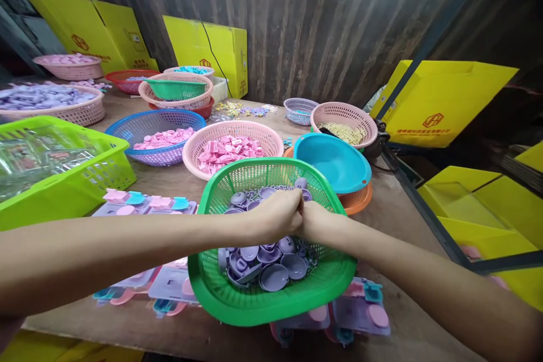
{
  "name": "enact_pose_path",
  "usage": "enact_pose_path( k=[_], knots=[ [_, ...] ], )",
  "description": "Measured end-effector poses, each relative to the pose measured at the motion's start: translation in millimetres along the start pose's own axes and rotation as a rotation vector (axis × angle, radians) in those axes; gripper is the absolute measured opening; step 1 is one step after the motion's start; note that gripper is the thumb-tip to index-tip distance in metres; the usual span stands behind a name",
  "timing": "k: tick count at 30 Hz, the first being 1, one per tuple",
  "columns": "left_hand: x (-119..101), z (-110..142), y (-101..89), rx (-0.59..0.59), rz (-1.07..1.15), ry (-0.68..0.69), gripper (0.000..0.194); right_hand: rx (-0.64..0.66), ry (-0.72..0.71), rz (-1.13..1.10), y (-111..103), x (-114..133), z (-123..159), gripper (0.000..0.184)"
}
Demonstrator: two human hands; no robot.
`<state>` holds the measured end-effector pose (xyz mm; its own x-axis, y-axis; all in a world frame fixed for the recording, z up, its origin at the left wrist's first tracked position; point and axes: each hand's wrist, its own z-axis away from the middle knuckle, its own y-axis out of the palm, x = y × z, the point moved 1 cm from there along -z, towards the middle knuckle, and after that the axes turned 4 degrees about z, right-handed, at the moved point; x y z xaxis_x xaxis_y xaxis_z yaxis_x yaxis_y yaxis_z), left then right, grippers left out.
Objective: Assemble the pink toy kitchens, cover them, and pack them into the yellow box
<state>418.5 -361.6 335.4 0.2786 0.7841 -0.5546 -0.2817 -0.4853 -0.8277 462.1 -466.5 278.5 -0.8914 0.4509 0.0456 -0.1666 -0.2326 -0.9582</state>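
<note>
A green perforated basket (pixel 237 300) sits tilted at the table's front edge, holding several small lilac plastic pieces (pixel 271 266) shaped like little dishes and cups. My left hand (pixel 278 216) and my right hand (pixel 318 223) meet over the middle of the basket, knuckle to knuckle, both with fingers curled in. Whatever they grip is hidden inside the fingers. Under and beside the basket lie clear packs of pastel toy pieces (pixel 148 203).
A pink basket (pixel 193 150) of pink blocks, a blue basket (pixel 127 127), a bright green crate (pixel 85 181) and a turquoise bowl (pixel 335 161) stand behind. More baskets fill the far table. Yellow cartons (pixel 441 102) line the wall and right side.
</note>
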Motion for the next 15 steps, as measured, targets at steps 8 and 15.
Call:
enact_pose_path(
  k=[8,15],
  knots=[
    [5.7,-16.1,13.5,0.197,0.002,0.075,0.019,-0.188,0.052,-0.197,-57.8,-35.0,74.6,0.014],
    [2.6,-19.9,55.5,0.397,-0.434,0.319,0.014,-0.585,0.486,-0.031,-90.1,-101.9,92.8,0.028]
  ],
)
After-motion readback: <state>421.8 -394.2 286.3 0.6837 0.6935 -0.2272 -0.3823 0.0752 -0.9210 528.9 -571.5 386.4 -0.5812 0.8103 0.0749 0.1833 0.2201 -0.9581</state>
